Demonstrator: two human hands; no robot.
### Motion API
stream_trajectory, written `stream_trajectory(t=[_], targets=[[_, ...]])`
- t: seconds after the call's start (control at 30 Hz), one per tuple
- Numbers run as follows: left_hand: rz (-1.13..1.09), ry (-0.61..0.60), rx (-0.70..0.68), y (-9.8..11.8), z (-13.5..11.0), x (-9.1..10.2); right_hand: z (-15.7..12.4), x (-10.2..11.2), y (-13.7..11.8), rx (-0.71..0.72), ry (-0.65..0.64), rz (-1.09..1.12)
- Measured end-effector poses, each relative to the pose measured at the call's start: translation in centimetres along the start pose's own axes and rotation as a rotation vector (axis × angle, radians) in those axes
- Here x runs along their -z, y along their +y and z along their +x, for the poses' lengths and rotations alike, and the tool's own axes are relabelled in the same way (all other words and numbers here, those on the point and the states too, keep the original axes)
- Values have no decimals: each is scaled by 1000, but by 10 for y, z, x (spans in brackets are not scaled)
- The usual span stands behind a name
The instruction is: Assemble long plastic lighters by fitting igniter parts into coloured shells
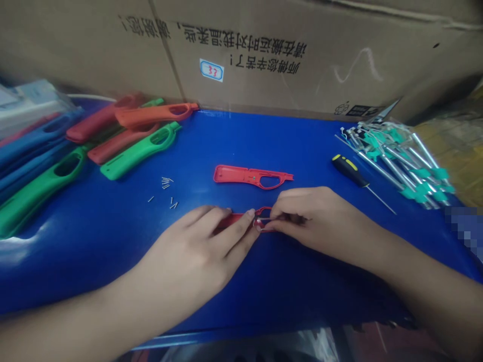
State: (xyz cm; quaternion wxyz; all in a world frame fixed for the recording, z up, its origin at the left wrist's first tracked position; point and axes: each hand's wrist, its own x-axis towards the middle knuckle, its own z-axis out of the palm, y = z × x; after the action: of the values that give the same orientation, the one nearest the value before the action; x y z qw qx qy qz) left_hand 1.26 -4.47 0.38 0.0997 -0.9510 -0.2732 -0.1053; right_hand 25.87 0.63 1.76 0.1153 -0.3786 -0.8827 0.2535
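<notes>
On the blue table a red plastic lighter casing half (231,220) lies under my hands, largely covered by them. My left hand (204,241) grips it from the left, fingertips close to the trigger opening. From the right, my right hand (302,213) is closed in a pinch over the same opening. A thin greyish bit and something small and white show between the fingertips, too small to name. Just beyond lies a second red casing half (236,175), its hollow inside facing up. Both hands are apart from it.
Several green, orange, red and blue casings (141,151) are piled at left. Loose screws (166,182) lie near my left hand. At right are a black-yellow screwdriver (352,172) and a heap of metal tubes with teal parts (392,156). A cardboard box (256,85) borders the back.
</notes>
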Motion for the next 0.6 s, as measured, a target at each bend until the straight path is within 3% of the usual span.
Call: stream_trajectory(t=[0.23,0.6], targets=[[39,-39,-15,4,1,3,2,-6,-2,-18,117,32],[10,-90,8,3,-2,1,4,-12,2,-10,64,-7]])
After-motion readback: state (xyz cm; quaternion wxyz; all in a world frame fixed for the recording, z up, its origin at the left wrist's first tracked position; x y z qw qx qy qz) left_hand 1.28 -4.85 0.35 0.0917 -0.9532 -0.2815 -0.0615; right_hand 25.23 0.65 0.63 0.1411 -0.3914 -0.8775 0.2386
